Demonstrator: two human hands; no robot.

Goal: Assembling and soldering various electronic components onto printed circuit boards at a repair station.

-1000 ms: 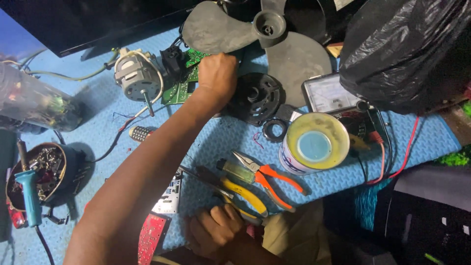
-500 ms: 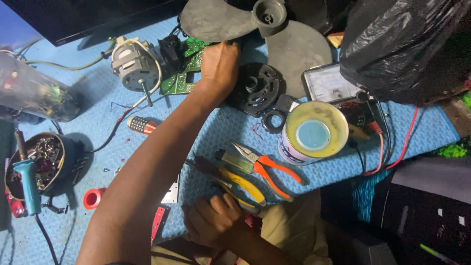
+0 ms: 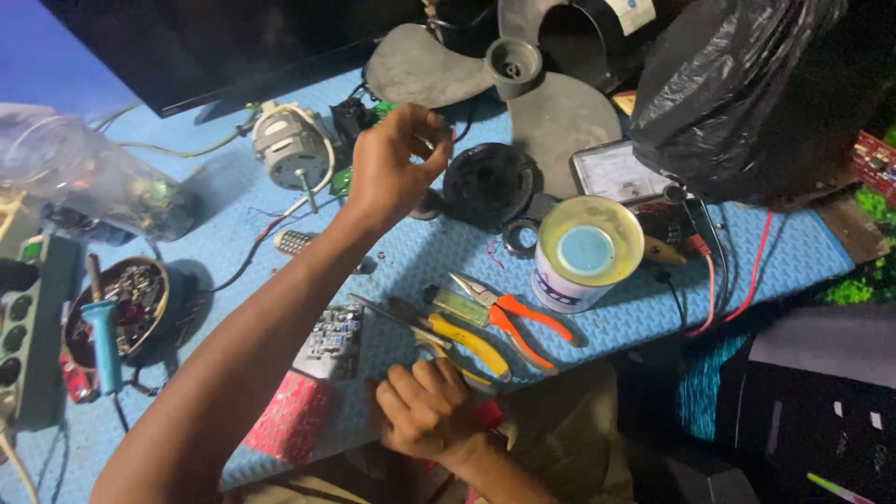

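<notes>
Surface [image 3: 644,308] is a blue foam mat, and we see its near edge running just behind our right hand [image 3: 425,411] and its right edge dropping off below the black plastic bag [image 3: 747,93]. Open room is scarce: a bare strip lies between the small motor [image 3: 289,149] and the tin [image 3: 583,252], and another patch sits left of the circuit board [image 3: 331,338]. The far side is walled by a dark screen [image 3: 233,47] and the grey fan blade [image 3: 504,84]. Left side is crowded by a clear plastic bag [image 3: 75,182], a bowl of small parts [image 3: 117,308] and a blue-handled tool [image 3: 101,341]. Our left hand [image 3: 397,168] is raised over the mat between the motor and the black round hub [image 3: 487,184], fingers pinched together; whether they hold anything, we cannot tell. The hub lies just right of that hand, apart from it. Our right hand is curled shut at the near edge, touching the yellow-handled pliers [image 3: 467,345]; whether it grips them, we cannot tell. Orange-handled pliers [image 3: 513,317] lie just beyond, near the tin. Red and black leads [image 3: 737,271] trail off the right edge.
</notes>
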